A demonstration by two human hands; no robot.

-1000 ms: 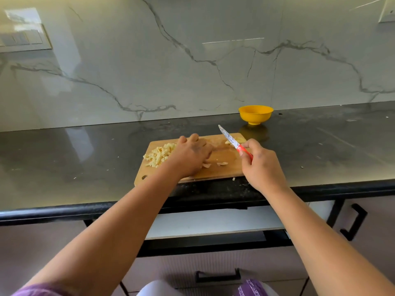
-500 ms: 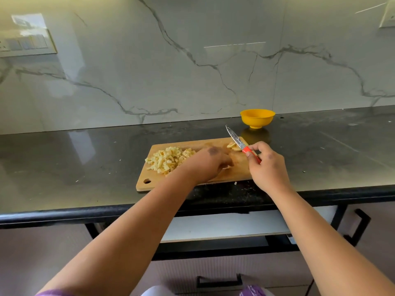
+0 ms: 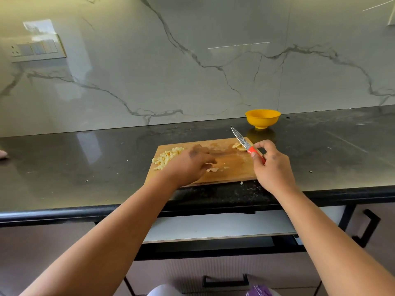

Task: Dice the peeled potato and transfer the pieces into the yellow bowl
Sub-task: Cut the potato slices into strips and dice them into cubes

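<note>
- While most of the potato lies diced, nothing shows in the bowl, so the task looks over halfway.
- On the wooden cutting board's (image 3: 233, 171) left end: pale, matte diced pile (image 3: 165, 159).
- Mid-board: left hand (image 3: 188, 166), fingers curled over loose bits; grip unclear.
- Right end: uncut slices (image 3: 239, 146); right hand (image 3: 272, 167) pinches the red-handled knife (image 3: 245, 144).
- Beyond: glossy round yellow bowl (image 3: 263, 118).

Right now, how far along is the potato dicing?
Done: a pile of diced potato lies at the left end of the cutting board. In hand: the right hand holds the knife over uncut slices at the far right corner; the left hand rests on scraps mid-board. Left: dicing those slices, then moving everything to the yellow bowl, which shows no potato.
</note>
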